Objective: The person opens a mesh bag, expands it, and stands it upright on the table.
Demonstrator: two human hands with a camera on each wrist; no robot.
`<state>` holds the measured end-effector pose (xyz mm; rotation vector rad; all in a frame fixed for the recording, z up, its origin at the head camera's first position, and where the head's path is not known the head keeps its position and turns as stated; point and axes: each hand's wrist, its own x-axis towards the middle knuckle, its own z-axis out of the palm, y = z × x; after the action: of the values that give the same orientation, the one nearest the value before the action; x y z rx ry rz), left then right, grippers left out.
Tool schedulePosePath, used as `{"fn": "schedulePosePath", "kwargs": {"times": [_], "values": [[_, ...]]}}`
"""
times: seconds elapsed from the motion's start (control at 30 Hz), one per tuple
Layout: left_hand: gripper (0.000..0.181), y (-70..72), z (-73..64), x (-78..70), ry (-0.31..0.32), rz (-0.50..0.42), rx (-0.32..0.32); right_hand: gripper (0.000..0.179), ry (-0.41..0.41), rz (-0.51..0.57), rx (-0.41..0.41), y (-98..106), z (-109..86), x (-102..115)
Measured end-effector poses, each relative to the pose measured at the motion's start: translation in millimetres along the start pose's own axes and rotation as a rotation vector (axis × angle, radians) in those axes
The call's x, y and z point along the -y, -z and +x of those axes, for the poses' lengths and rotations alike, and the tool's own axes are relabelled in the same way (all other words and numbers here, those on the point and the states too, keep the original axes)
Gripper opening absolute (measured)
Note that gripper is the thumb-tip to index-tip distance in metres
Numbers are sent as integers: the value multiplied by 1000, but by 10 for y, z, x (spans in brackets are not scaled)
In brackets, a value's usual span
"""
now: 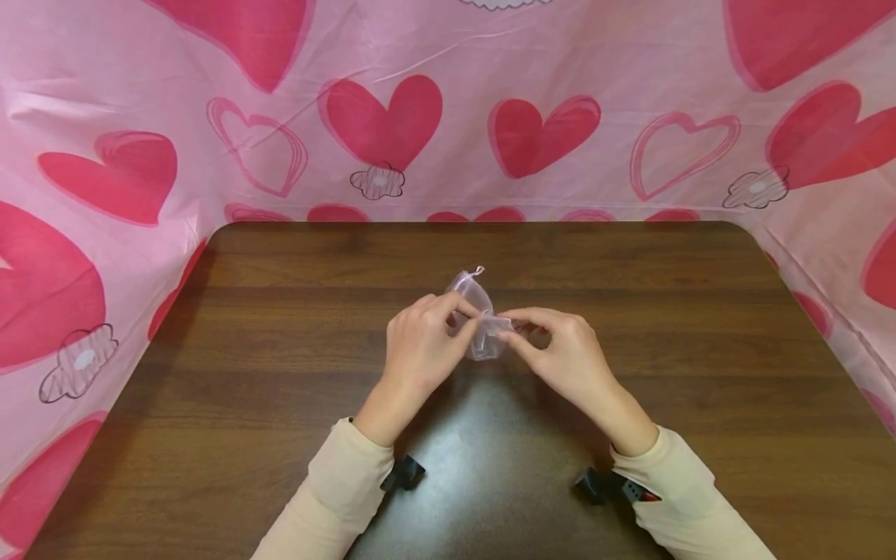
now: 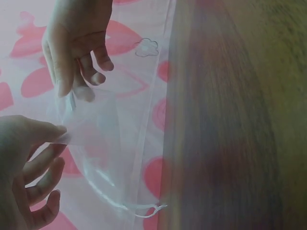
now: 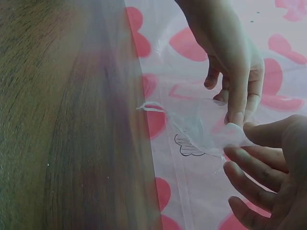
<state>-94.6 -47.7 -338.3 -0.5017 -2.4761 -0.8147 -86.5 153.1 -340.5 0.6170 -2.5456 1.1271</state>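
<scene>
A sheer, pale drawstring pouch (image 1: 481,348) is held up over the table between two hands. My left hand (image 1: 423,338) pinches its middle between thumb and index finger. Opposite it, my right hand (image 1: 568,354) pinches the pouch's edge with thumb and forefinger. The fingertips of both hands are close together. In the left wrist view, the see-through fabric (image 2: 98,139) hangs in folds, with a thin white cord loop (image 2: 148,209) at one end. The right wrist view shows that cord (image 3: 152,106) too. No contents can be made out inside the pouch.
The dark wooden table (image 1: 280,404) lies beneath both hands. A pink cloth with hearts (image 1: 392,47) hangs along its back and sides. Small black devices (image 1: 404,473) are attached at both sleeve cuffs.
</scene>
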Motion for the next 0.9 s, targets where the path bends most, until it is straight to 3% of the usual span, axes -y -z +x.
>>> {"fn": "schedulePosePath", "kwargs": {"times": [0.33, 0.67, 0.9], "values": [[23, -19, 7, 16, -94, -15, 125, 9, 2, -38, -40, 8, 6, -23], [16, -32, 6, 17, -95, -31, 121, 16, 20, 1, -24, -3, 11, -34], [6, -30, 0, 1, -103, -14, 77, 22, 29, -5, -58, 3, 4, -38]]}}
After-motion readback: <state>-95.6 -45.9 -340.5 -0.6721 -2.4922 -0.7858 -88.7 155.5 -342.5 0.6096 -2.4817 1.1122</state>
